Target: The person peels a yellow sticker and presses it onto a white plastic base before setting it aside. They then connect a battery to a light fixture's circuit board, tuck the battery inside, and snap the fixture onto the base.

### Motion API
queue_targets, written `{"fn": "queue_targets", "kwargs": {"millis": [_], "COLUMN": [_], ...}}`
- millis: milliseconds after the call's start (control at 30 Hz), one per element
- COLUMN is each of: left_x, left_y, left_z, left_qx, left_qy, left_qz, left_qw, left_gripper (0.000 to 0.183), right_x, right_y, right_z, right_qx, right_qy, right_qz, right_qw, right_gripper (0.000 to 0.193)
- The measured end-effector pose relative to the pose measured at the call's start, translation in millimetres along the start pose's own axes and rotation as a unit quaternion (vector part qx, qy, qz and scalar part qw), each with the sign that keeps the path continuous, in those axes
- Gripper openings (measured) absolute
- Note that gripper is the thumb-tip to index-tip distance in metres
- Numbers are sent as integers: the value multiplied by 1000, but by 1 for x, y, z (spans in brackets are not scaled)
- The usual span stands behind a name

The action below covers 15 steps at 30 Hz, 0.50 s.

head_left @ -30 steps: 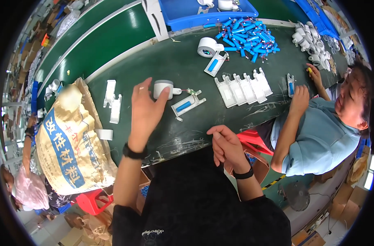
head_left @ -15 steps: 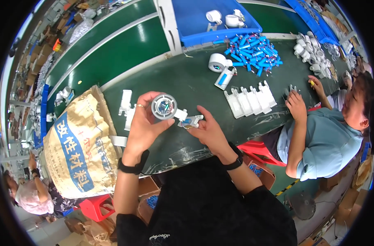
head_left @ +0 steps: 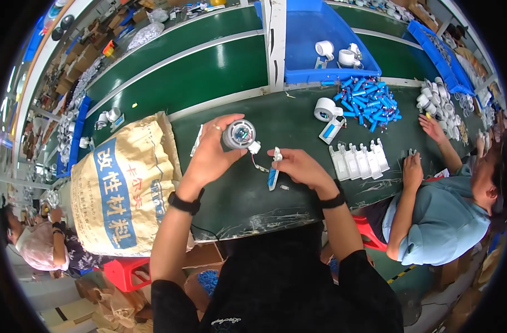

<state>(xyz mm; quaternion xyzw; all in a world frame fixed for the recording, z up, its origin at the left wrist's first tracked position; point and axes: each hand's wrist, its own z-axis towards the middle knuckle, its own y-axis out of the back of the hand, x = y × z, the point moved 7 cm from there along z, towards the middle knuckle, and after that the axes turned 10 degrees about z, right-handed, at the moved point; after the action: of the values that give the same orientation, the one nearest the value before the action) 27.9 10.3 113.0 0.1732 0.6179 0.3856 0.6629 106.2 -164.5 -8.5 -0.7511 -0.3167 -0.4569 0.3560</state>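
My left hand (head_left: 209,154) is closed around a round grey-white housing (head_left: 241,134), its open face up and a circuit board showing inside. Between thumb and fingers, my right hand (head_left: 302,168) grips a narrow white handle shell (head_left: 274,173) with a blue battery lying in it. A thin wire runs from the housing's neck toward the shell, and the two parts are apart. Beneath the right hand, a small pale piece (head_left: 285,187) lies on the green table (head_left: 237,191). To the right is another housing (head_left: 324,110) with its battery-filled handle.
Blue batteries (head_left: 370,102) are heaped beyond a row of white handle shells (head_left: 359,161). A blue bin (head_left: 331,75) holds several housings. A yellow-brown sack (head_left: 137,188) stands at left. At right sits a co-worker (head_left: 437,211) near piled white housings (head_left: 437,105).
The handle shell has swung from lying level beside the housing to pointing toward me, farther from the housing's neck. My view has shifted leftward. Both hands keep their hold.
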Motion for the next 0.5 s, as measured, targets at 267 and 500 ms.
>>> {"fn": "queue_targets", "kwargs": {"millis": [267,500], "left_x": [79,89], "left_y": [-55,-61], "left_z": [34,42], "left_qx": [-9,-62], "left_qy": [33,44], "left_qz": [115,166], "left_qw": [993,983], "left_gripper": [59,58], "right_x": [8,24], "right_y": [45,67], "right_z": [42,55], "right_qx": [-5,-179], "right_qy": [-108,265], "right_qz": [-99,-359], "right_qw": [989,877], "right_gripper": [41,35]}}
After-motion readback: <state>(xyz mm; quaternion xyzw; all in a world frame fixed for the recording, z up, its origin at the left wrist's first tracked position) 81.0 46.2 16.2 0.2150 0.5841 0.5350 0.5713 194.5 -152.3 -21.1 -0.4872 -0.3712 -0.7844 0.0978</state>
